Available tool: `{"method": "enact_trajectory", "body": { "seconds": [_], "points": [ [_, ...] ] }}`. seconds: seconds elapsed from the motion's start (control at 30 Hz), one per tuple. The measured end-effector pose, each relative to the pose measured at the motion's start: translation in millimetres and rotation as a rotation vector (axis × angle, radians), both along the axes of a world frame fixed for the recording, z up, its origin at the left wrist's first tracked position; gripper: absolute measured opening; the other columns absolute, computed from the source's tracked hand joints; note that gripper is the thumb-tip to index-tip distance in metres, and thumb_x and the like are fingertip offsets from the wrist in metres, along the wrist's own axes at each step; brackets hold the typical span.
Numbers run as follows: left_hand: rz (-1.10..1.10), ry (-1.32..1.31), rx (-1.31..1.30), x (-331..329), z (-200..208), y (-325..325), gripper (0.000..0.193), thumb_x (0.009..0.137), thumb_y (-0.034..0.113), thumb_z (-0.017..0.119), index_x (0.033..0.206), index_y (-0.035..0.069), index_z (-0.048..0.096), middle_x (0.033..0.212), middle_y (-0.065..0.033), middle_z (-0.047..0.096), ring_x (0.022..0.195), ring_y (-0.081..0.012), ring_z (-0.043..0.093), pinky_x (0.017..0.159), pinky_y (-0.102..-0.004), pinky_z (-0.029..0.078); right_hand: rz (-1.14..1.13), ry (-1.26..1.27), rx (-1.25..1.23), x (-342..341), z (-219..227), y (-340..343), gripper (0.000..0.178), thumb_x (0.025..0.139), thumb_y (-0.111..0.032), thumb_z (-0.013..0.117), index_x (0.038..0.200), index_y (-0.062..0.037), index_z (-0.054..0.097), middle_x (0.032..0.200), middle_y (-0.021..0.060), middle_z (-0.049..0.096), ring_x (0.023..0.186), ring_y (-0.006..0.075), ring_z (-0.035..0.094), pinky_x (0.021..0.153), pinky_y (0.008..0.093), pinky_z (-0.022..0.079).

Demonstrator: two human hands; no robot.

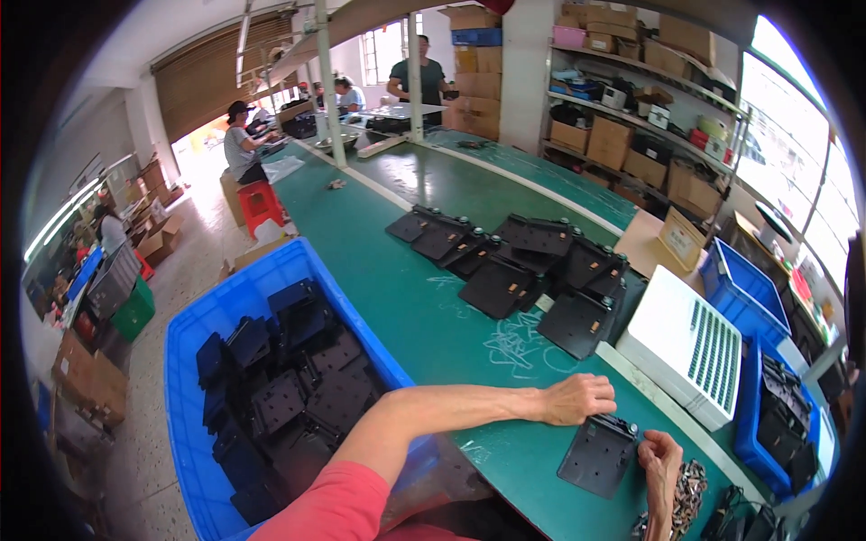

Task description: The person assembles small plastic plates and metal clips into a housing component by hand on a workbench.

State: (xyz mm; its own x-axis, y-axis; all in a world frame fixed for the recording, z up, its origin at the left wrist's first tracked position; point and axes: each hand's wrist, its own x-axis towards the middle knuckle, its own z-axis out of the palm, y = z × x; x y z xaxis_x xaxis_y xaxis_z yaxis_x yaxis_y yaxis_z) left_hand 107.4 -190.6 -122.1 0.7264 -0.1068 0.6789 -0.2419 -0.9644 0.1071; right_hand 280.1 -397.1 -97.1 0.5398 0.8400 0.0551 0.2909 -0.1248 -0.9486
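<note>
A flat black plate [597, 458] with small holes and a hinge-like bar along its far edge lies on the green table in front of me. Curled into a loose fist, my left hand [577, 400] is at the far edge of that plate, beside the bar; whatever its fingers hold is hidden. My right hand [661, 453] is by the bar's right end, fingers bent together, and anything in them is too small to make out. Close to my right wrist is a heap of small metal parts [691, 494].
Similar black plates [541, 261] are spread and stacked farther along the green table [361, 243]. At my left stands a large blue bin [185, 397] of black plates. A white tray [663, 338] with rows of small parts and blue crates [744, 293] are at right. Several people work farther back.
</note>
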Motion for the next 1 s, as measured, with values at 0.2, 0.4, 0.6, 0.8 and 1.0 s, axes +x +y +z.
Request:
{"method": "enact_trajectory", "body": {
  "seconds": [0.2, 0.4, 0.6, 0.8, 1.0],
  "points": [
    [-0.016, -0.008, -0.183, -19.1, 24.9, -31.5, 0.022, 0.076, 0.006, 0.062, 0.098, 0.003, 0.066, 0.101, -0.0099, 0.063, 0.098, -0.0291, 0.059, 0.085, -0.0412, 0.048, 0.006, 0.011, 0.006, 2.8, -3.8, 3.5, 0.017, 0.086, -0.011, 0.065, 0.099, 0.0004, 0.065, 0.072, -0.0034, 0.054, 0.063, 0.0055, 0.047, 0.054, 0.0222, 0.036],
    [-0.046, 0.161, -0.1, -23.1, 29.5, -43.2, 0.028, 0.077, 0.01, 0.071, 0.104, 0.002, 0.066, 0.112, -0.014, 0.059, 0.106, -0.0324, 0.056, 0.093, -0.0458, 0.044, -0.034, 0.046, -0.045, 2.3, -0.8, -1.3, 0.028, 0.082, -0.005, 0.057, 0.106, 0.008, 0.064, 0.081, 0.0071, 0.067, 0.072, 0.0118, 0.061, 0.064, 0.0271, 0.05],
    [-0.08, 0.226, -0.033, -22.2, 27.5, -52.6, 0.028, 0.075, 0.012, 0.073, 0.101, 0.005, 0.067, 0.111, -0.01, 0.059, 0.11, -0.0294, 0.053, 0.098, -0.0472, 0.041, -0.065, 0.164, -0.168, -18.1, 16.8, -30.9, 0.03, 0.09, -0.007, 0.06, 0.116, 0.006, 0.061, 0.091, 0.0041, 0.066, 0.081, 0.0099, 0.06, 0.071, 0.0252, 0.05],
    [-0.085, 0.248, 0.021, -28.6, 27.5, -52.9, 0.031, 0.074, 0.01, 0.073, 0.104, 0.005, 0.067, 0.111, -0.0098, 0.06, 0.112, -0.0296, 0.054, 0.102, -0.0511, 0.038, -0.106, -0.119, -0.111, -32.4, 34.2, -68.8, 0.026, 0.083, -0.006, 0.06, 0.106, 0.0042, 0.067, 0.082, 0.0109, 0.07, 0.078, 0.0162, 0.066, 0.073, 0.0307, 0.052],
    [-0.111, 0.246, 0.038, -26.0, 29.1, -54.1, 0.032, 0.073, 0.009, 0.073, 0.104, 0.004, 0.067, 0.11, -0.0095, 0.06, 0.112, -0.029, 0.055, 0.105, -0.0523, 0.036, -0.394, -0.323, -0.102, -1.0, 55.8, -96.2, 0.022, 0.084, -0.004, 0.062, 0.104, -0.0004, 0.069, 0.081, 0.0111, 0.07, 0.074, 0.0181, 0.067, 0.07, 0.0312, 0.052]
  ]
}}
